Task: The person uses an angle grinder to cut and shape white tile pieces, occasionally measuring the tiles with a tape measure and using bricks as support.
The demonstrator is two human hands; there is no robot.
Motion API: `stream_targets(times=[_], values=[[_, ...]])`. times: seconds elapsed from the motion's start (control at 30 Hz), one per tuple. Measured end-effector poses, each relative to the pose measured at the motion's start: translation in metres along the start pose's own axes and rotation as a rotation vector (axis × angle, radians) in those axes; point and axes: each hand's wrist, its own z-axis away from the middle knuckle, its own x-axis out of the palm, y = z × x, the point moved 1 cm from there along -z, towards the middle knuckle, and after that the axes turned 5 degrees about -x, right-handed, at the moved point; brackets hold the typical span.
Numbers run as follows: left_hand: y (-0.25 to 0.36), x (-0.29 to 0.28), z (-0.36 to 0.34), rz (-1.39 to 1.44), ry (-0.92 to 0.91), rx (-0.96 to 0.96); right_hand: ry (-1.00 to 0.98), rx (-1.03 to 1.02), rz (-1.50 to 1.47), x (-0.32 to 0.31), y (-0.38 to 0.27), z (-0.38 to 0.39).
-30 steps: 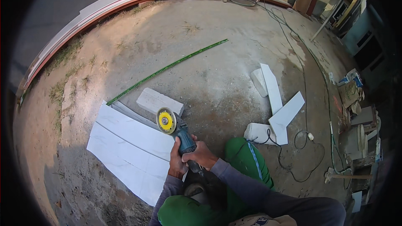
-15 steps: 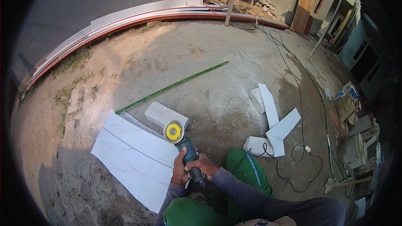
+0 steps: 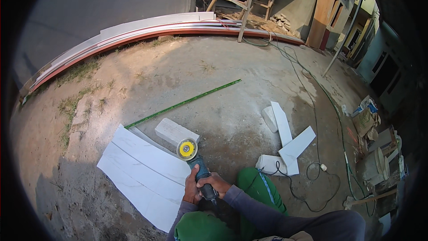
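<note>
Both my hands are closed round a teal-and-black angle grinder (image 3: 200, 168) in front of my knees. My left hand (image 3: 191, 190) wraps the left side of its body, and my right hand (image 3: 217, 183) grips it from the right. Its yellow-centred cutting disc (image 3: 187, 149) points away from me, by the right edge of a large white marbled tile (image 3: 138, 169). Long lines run across that tile, and a narrow strip lies along its far edge. Just beyond the disc rests a pale block (image 3: 171, 130). Whether the disc spins or touches the tile, I cannot tell.
A green straightedge (image 3: 191, 99) extends from the tile's far corner. To the right, white tile offcuts (image 3: 298, 145) lean across pale blocks (image 3: 269, 164). A black cord (image 3: 307, 203) and green hose (image 3: 332, 96) trail over the ground. Long boards (image 3: 151, 24) line the far wall.
The whole scene sits slightly lower in the picture, as my head view has tilted up a little. My hands keep their hold on the grinder, nearly unmoved relative to the tile.
</note>
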Motion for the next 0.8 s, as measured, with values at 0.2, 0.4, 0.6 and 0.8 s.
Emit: stream_targets(times=[0.2, 0.4, 0.6, 0.8], values=[[0.002, -0.002, -0.002, 0.024, 0.033, 0.013, -0.026, 0.051, -0.068, 0.006, -0.003, 0.001], [-0.001, 0.001, 0.008, 0.02, 0.088, 0.098, -0.052, 0.088, -0.102, 0.002, 0.014, -0.002], [-0.006, -0.003, 0.012, -0.062, 0.118, 0.139, -0.06, 0.131, -0.151, -0.003, 0.028, -0.002], [-0.007, -0.001, 0.014, -0.044, 0.115, 0.124, -0.021, 0.171, -0.13, -0.006, 0.023, -0.003]])
